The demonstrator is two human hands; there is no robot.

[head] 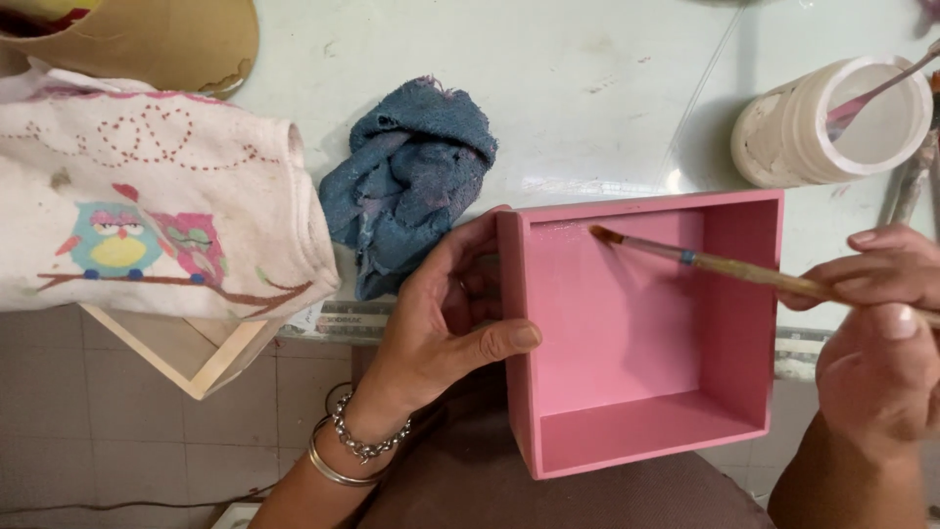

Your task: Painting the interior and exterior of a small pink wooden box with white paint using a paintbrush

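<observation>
The pink box [641, 338] sits at the tabletop [587, 88] edge. The left hand [446, 318] grips its left wall, fingers closed around it. The right hand [876, 333], right of the box, pinches a brush [725, 264], bristles touching the box's inner back wall. Beyond the box lie a blue rag [406, 181] and a white jar [832, 122].

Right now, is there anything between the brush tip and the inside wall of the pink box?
Nothing visible. The right hand holds the brush, and its tip sits inside the open pink box, at or just off the back wall. The left hand grips the box's outer left side, away from the tip.
</observation>
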